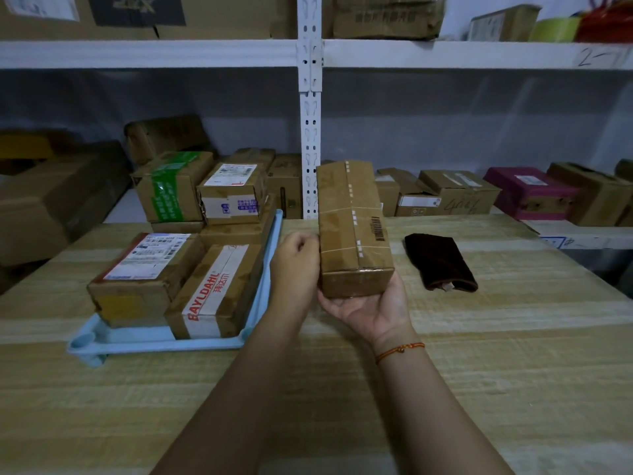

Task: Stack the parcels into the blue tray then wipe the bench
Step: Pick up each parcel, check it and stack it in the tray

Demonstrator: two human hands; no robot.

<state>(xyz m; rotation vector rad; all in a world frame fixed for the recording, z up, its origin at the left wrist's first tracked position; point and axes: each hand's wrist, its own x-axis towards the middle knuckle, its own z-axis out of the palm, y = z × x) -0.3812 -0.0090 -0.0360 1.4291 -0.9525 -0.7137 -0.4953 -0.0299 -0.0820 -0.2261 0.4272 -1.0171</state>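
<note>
— Over the bench (pixel 479 354), just right of the tray (pixel 150 344), where were the hands?

— Both were on one long box (pixel 352 228). The right hand (pixel 370 306) lay palm up beneath its near end, fingers cupped round the bottom edge, so it took the weight. The left hand (pixel 296 265) sat against the box's left side with fingers curled onto it, more to steady than to carry, I judged.

— Why held like that?

— It was long and narrow, lifted clear of the bench with its far end pointing toward the shelves. A palm under one end alone would have let it tip, so the second hand kept it level. It looked ready to swing left to the tray.

— And the tray?

— Blue, lying just left of the hands. Two parcels sat at its near end: one with a white label (pixel 144 275) and one with red lettering (pixel 215 293), side by side and touching. Behind them a green-taped box (pixel 171 190) and a white-labelled box (pixel 233 193) were raised on other cartons. Whether those stood inside the tray I could not tell.

— So where would the long one go?

— Probably on top of the near pair, since the tray floor looked nearly filled.

— What about wiping?

— Not yet begun. A dark cloth (pixel 442 262) lay folded on the bench to the right of the box, apart from it, within easy reach of the right hand.

— Beyond that?

— Shelves (pixel 310 53) behind the bench, stacked with more cartons.
</note>
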